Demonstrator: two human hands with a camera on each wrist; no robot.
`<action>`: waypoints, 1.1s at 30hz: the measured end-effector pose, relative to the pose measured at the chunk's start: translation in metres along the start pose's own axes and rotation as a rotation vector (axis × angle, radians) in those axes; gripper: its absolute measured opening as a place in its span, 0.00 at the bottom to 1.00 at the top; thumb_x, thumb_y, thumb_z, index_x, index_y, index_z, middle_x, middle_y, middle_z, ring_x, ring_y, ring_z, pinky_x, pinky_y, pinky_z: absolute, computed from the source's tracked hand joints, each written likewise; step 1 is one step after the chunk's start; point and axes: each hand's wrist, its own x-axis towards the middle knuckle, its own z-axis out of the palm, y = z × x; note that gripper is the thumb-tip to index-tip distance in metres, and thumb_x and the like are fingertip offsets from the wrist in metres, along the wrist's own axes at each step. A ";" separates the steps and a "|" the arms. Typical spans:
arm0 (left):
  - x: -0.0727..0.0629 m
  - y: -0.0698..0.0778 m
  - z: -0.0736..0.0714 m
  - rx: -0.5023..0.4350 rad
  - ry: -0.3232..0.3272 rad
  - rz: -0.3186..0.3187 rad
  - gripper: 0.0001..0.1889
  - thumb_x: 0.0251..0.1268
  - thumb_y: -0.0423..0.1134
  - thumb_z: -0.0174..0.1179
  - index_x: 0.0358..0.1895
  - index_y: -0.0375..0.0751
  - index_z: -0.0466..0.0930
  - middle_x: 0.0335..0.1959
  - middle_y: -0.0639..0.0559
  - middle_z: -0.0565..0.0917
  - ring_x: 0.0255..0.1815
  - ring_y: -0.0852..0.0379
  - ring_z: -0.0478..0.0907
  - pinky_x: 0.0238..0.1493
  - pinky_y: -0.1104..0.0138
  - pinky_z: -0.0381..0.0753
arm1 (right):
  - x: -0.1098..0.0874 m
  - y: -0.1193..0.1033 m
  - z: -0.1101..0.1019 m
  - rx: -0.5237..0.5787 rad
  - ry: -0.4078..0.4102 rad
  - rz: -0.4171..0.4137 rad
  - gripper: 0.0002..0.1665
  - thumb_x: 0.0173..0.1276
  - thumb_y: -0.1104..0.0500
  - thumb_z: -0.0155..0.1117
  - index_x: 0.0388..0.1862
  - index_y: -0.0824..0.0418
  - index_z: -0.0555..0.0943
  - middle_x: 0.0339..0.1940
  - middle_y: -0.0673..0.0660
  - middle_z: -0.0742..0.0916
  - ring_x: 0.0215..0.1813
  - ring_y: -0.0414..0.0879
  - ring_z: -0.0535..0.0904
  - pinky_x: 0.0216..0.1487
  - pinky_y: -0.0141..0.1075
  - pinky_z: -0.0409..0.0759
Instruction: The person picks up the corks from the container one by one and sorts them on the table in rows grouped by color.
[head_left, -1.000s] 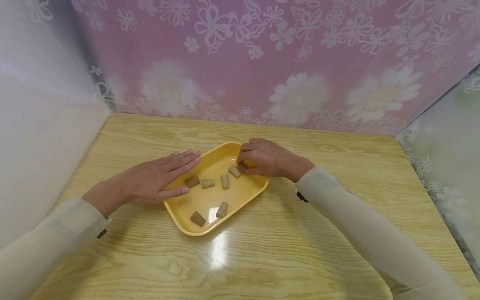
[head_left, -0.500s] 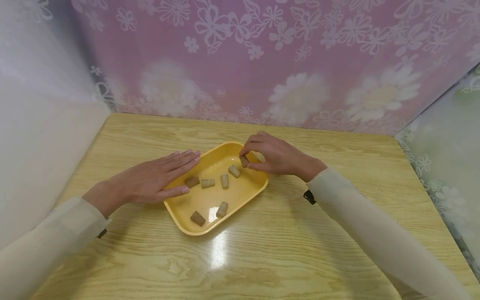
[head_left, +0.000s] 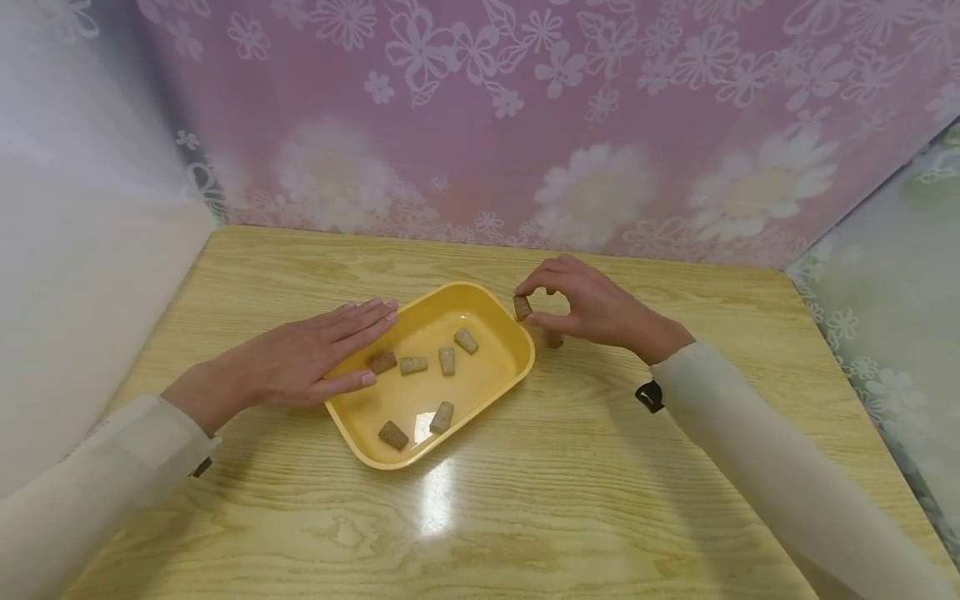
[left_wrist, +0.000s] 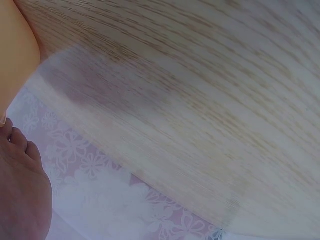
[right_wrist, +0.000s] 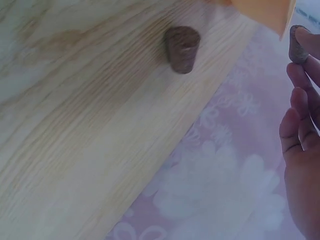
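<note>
My right hand [head_left: 588, 304] pinches a brown cork [head_left: 522, 307] between thumb and fingertips, just past the right rim of the yellow tray [head_left: 491, 362]. That held cork [right_wrist: 298, 49] also shows at the right wrist view's edge. A second cork [right_wrist: 182, 49] sits on the table outside the tray; my hand partly covers this cork [head_left: 553, 339] in the head view. Straight-fingered, my left hand [head_left: 300, 354] rests over the tray's left rim. Inside are several corks, among them a pale one [head_left: 466, 340] and darker ones [head_left: 393, 435] [head_left: 382, 361], the latter beside my left fingers.
Beneath everything is a wood-grain table [head_left: 570, 500], with a bright reflection in front of the tray. A pink floral backdrop [head_left: 465, 167] stands along the back edge. Pale sheets [head_left: 90, 208] close off the left and right sides.
My right hand has lifted the brown cork from the tray and carried it rightward over the rim. A cork on the table beyond the tray has come into view. The left hand stays put.
</note>
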 end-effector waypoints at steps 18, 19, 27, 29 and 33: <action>0.000 0.000 0.000 0.001 -0.004 -0.003 0.42 0.89 0.62 0.46 0.92 0.52 0.39 0.94 0.55 0.41 0.94 0.48 0.44 0.93 0.52 0.47 | -0.043 0.031 -0.001 -0.001 0.051 0.128 0.19 0.76 0.59 0.75 0.63 0.58 0.87 0.59 0.55 0.90 0.62 0.59 0.81 0.65 0.58 0.80; 0.000 0.000 0.000 0.000 -0.003 -0.002 0.42 0.89 0.62 0.46 0.92 0.52 0.39 0.94 0.55 0.41 0.94 0.48 0.44 0.93 0.52 0.47 | -0.045 0.032 -0.001 -0.003 0.056 0.131 0.19 0.76 0.59 0.75 0.63 0.58 0.88 0.59 0.55 0.90 0.62 0.59 0.81 0.65 0.58 0.80; 0.000 -0.001 0.001 -0.002 0.002 0.002 0.42 0.90 0.61 0.46 0.92 0.51 0.38 0.94 0.55 0.41 0.94 0.48 0.44 0.93 0.52 0.47 | -0.054 0.042 0.004 -0.016 0.072 0.152 0.18 0.76 0.59 0.75 0.62 0.59 0.88 0.57 0.57 0.90 0.60 0.58 0.82 0.62 0.59 0.82; 0.000 -0.001 0.001 0.000 0.003 0.001 0.42 0.90 0.61 0.46 0.92 0.51 0.39 0.94 0.54 0.41 0.94 0.48 0.44 0.93 0.52 0.47 | -0.055 0.044 0.005 -0.021 0.070 0.157 0.18 0.76 0.59 0.75 0.62 0.59 0.88 0.57 0.57 0.90 0.59 0.57 0.82 0.62 0.58 0.82; 0.000 -0.001 0.001 0.002 0.002 0.000 0.42 0.90 0.62 0.46 0.92 0.51 0.39 0.94 0.55 0.41 0.94 0.48 0.44 0.93 0.52 0.47 | -0.058 0.048 0.007 -0.023 0.056 0.185 0.19 0.76 0.59 0.75 0.63 0.59 0.88 0.58 0.57 0.90 0.60 0.58 0.82 0.62 0.58 0.82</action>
